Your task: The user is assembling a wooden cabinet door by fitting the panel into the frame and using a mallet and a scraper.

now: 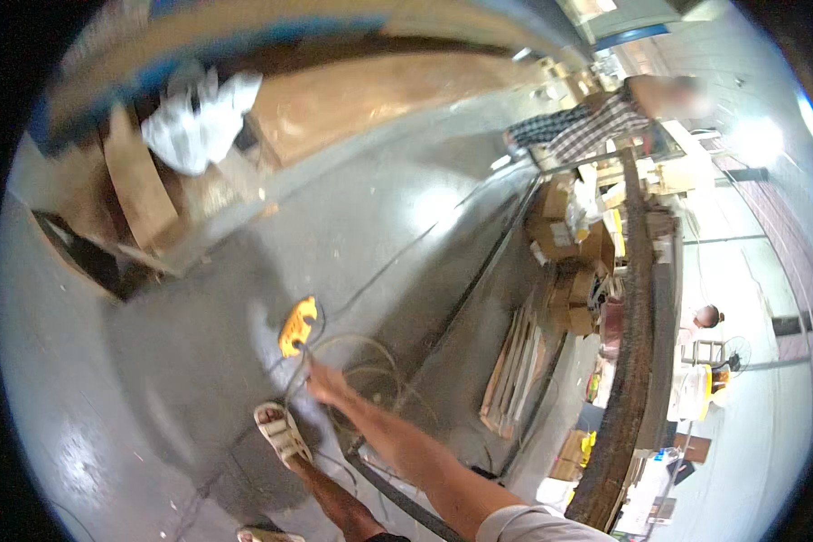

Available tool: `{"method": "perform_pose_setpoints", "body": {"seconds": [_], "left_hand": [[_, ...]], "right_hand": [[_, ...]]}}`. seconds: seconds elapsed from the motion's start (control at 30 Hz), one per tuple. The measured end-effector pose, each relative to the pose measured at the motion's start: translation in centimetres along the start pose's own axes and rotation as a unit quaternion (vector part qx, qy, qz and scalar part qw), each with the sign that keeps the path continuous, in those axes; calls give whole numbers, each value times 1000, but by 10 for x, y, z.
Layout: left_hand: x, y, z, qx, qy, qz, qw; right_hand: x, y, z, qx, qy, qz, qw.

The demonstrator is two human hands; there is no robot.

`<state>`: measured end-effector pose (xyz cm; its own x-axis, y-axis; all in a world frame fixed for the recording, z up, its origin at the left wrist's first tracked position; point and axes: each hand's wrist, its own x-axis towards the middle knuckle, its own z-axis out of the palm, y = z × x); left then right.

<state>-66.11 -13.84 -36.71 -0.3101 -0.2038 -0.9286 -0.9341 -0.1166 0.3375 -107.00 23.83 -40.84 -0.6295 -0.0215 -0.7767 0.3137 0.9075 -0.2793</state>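
My right hand (325,383) reaches low over the floor, its arm coming in from the lower right. Its fingers are closed at a small dark plug (302,348), partly hidden by the fingertips. That plug meets the lower end of a yellow power strip (298,327); whether it is fully seated I cannot tell. A second dark cord joins the strip's other end and runs off toward the back. Loose loops of pale cable (384,352) lie beside my hand. My left hand is out of the picture.
My sandalled foot (281,434) stands close to the strip. Right of it is a metal-framed workbench (637,361) with cardboard boxes (560,217) and stacked boards (513,370) under it. Far left are a wooden crate (140,194) and white plastic bag (199,122). A person (605,122) stands farther back.
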Motion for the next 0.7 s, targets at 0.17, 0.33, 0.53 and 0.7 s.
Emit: {"method": "perform_pose_setpoints", "body": {"seconds": [0.17,0.33,0.53,0.7], "left_hand": [[-18,97,-26,-22,-26,118,992],[-99,163,-124,-5,-11,219,976],[-233,159,-314,39,71,279,957],[-281,180,-331,75,35,315,946]], "right_hand": [[-148,-14,29,70,-28,5,997],[-281,-39,72,109,114,-185,970],[-470,-104,89,276,63,-257,924],[-532,-32,55,249,-65,-198,946]]}}
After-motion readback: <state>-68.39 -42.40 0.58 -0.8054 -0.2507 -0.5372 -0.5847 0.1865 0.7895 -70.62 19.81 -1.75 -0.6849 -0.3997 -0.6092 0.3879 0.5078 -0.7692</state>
